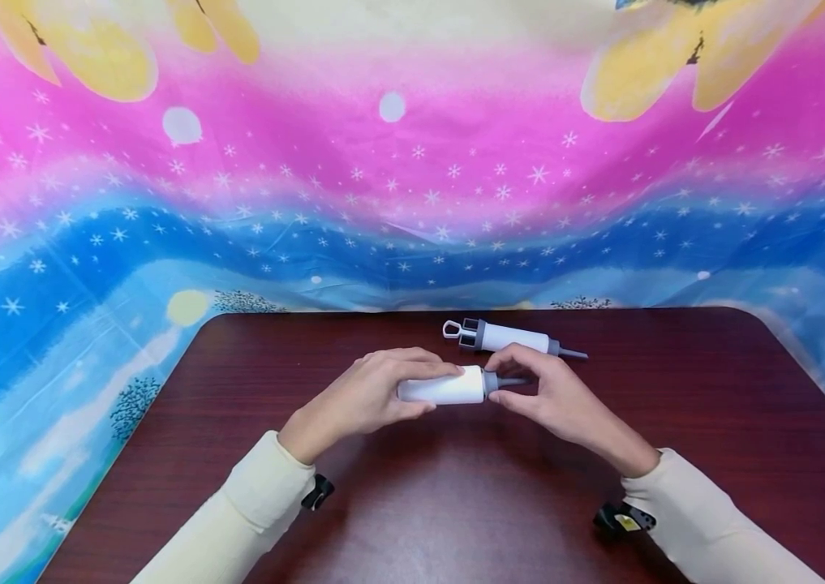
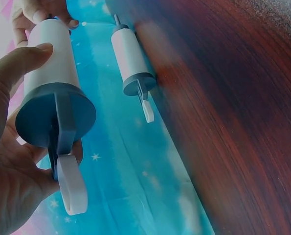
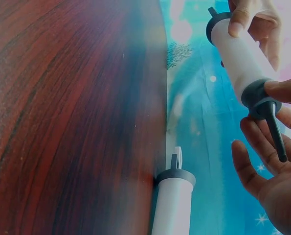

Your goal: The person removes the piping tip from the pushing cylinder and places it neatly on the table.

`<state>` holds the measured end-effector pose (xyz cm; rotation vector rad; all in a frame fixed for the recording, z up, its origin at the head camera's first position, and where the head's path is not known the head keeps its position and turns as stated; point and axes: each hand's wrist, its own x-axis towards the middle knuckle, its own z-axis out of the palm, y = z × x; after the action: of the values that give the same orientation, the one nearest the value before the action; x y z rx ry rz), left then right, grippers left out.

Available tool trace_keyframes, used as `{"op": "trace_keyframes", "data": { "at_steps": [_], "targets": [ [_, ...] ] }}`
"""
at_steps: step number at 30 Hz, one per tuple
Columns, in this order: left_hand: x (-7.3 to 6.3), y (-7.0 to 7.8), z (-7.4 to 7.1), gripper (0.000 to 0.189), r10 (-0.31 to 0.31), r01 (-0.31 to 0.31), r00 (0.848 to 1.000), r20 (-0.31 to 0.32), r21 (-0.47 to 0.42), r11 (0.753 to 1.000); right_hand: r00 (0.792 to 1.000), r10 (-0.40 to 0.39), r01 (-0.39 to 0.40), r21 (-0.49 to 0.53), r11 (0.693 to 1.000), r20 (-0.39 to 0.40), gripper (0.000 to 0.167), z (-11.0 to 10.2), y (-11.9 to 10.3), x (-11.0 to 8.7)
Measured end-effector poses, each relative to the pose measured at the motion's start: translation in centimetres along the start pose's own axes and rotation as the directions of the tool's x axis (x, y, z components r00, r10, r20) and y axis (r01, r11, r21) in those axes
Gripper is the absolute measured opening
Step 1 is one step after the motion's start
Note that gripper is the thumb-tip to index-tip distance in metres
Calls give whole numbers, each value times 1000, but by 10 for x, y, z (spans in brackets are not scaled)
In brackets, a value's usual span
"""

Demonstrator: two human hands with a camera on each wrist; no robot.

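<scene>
A white hand balloon pump (image 1: 459, 386) with grey end caps is held level above the table's middle. My left hand (image 1: 364, 391) grips its white barrel, thumb on top. At the other end, my right hand (image 1: 554, 391) pinches the grey nozzle cap (image 3: 255, 93) between thumb and fingers, and the thin nozzle (image 3: 275, 134) points out between them. In the left wrist view, the pump's grey handle end carries a white pull loop (image 2: 73, 186); the left hand hides this end in the head view.
A second, similar pump (image 1: 517, 337) lies just behind the hands, nozzle to the right. The dark red-brown wooden table (image 1: 412, 503) reaches back to a pink and blue patterned cloth (image 1: 412, 162) hanging behind it.
</scene>
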<state>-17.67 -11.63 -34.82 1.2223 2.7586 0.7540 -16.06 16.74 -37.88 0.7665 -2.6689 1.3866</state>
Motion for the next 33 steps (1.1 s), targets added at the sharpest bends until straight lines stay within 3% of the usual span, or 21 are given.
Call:
{"op": "trace_keyframes", "data": {
  "at_steps": [15, 33],
  "targets": [
    [-2, -1, 2, 55, 17, -17, 1000, -11, 29, 999, 998, 28, -27, -17, 999, 57, 34, 1, 3, 4],
    [-1, -2, 4, 55, 26, -25, 1000, -8, 79, 997, 999, 39, -40, 23, 999, 25, 23, -2, -1, 3]
  ]
}}
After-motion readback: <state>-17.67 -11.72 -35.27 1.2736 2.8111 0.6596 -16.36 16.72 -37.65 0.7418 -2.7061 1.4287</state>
